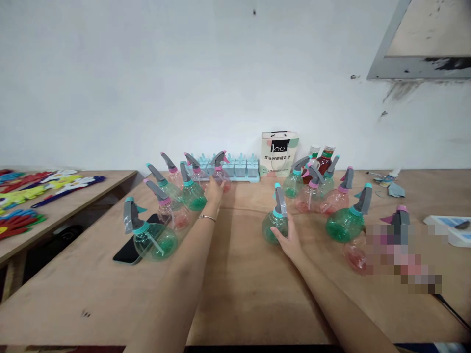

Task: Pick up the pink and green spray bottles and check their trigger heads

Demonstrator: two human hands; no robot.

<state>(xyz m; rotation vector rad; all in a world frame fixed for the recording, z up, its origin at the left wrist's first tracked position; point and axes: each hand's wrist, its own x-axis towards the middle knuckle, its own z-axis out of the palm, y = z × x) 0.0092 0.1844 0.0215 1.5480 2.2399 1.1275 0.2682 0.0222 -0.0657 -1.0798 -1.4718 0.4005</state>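
My left hand [215, 192] reaches to the back of the table, its fingers around the body of a pink spray bottle [225, 184] with a grey and pink trigger head. Closer to me, my right hand [289, 238] grips a round green spray bottle [271, 226] from its right side; this bottle stands upright with a turquoise collar. Beside my left hand is another green spray bottle [193, 195]. More bottles stand left of my left arm, including a green one [156, 240] in front and a pink one [173, 214] behind it.
A black phone [128, 252] lies under the front-left bottle. At the wall are a blue ice-pop mold [241, 169], a paper bag [279, 157] and red-filled bottles [326, 159]. Several spray bottles, one a green bottle [342, 225], stand at right. Flower-shaped items cover the left table.
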